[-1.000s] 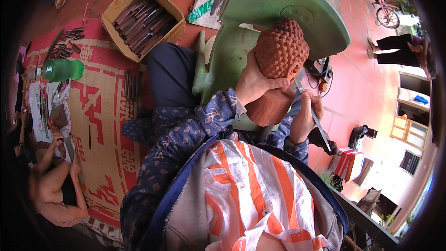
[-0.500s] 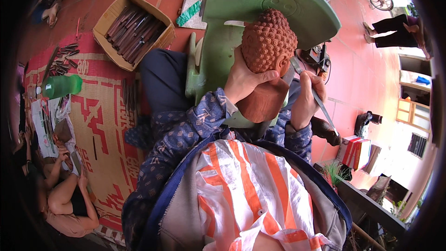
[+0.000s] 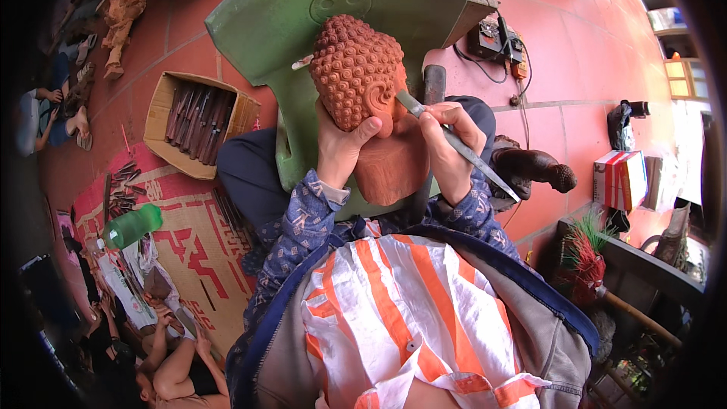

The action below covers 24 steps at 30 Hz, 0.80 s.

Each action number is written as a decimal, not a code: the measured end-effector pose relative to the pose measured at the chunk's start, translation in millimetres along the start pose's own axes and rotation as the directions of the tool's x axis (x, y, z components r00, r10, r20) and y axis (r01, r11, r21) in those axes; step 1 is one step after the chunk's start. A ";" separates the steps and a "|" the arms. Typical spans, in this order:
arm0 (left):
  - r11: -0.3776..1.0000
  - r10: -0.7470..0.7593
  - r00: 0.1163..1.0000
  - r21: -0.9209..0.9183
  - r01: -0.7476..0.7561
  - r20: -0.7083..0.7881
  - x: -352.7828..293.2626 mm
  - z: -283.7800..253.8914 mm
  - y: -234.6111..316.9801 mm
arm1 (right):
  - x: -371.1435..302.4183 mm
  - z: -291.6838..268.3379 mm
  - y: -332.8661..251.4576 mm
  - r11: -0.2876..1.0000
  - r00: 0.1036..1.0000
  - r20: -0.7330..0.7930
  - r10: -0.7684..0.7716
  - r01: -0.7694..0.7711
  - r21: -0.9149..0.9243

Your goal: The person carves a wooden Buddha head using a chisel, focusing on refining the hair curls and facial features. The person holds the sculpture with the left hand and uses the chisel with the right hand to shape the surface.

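A reddish-brown carved wooden head [image 3: 356, 68] with rows of curls and a long ear sits tilted on its plain wooden neck block, in front of me over a green plastic chair [image 3: 254, 23]. Around its lower side, below the ear, my left hand [image 3: 339, 148] is closed and steadies it. My right hand [image 3: 454, 144] pinches a flat, narrow metal file [image 3: 485, 169]. The tool's upper end touches the carving just beside the ear; its tapered lower end points down to the right. The carving's face is turned away from view.
A cardboard box [image 3: 170, 144] of dark-handled tools stands left, near a green bottle [image 3: 135, 226] on a patterned mat [image 3: 216, 288]. At right are a corded black device [image 3: 488, 42], a dark carved wooden piece [image 3: 530, 163] and a red-white box [image 3: 619, 180]. Other people sit at left.
My view has swung right, so the chair and carving appear farther left. The carving now shows its ear more fully. The file's upper end has come close beside the ear.
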State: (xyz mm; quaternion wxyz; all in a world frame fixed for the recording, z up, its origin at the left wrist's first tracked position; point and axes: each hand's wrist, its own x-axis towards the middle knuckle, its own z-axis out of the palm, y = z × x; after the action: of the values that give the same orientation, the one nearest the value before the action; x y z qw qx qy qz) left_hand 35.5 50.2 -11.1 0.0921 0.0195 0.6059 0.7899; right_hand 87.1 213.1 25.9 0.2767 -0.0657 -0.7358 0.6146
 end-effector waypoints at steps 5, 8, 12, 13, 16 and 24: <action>0.998 -0.015 1.000 0.058 0.014 0.028 -4.1 -10.0 -4.4 | 11.6 2.5 -8.2 1.000 0.999 -0.043 -0.025 0.025 0.000; 0.999 -0.034 0.998 0.021 0.033 0.044 -5.3 -9.3 -3.0 | 31.9 10.1 -4.1 1.000 0.999 -0.054 0.002 -0.002 -0.006; 0.998 -0.015 0.997 0.064 0.010 0.073 -7.7 -14.7 -5.1 | 11.2 3.7 3.0 0.999 0.998 -0.050 -0.044 0.044 0.000; 0.996 -0.004 0.997 0.086 -0.003 0.081 -8.3 -15.4 -4.9 | 6.5 0.9 3.3 0.998 0.997 -0.060 -0.057 0.057 0.004; 0.997 -0.046 0.998 0.060 0.044 0.044 -13.0 -15.7 -1.5 | 10.7 -5.9 3.6 0.998 0.998 -0.022 -0.065 0.065 0.015; 0.996 -0.083 0.996 0.024 0.082 0.036 -12.2 -11.9 2.1 | 9.5 0.7 -0.5 0.999 0.997 -0.061 -0.047 0.048 0.023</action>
State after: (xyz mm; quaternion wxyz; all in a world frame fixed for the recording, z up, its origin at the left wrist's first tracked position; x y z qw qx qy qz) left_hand 45.6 36.4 -11.2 0.1356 0.0102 0.6133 0.7781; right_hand 78.9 216.5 29.4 0.3141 -0.0632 -0.7210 0.6144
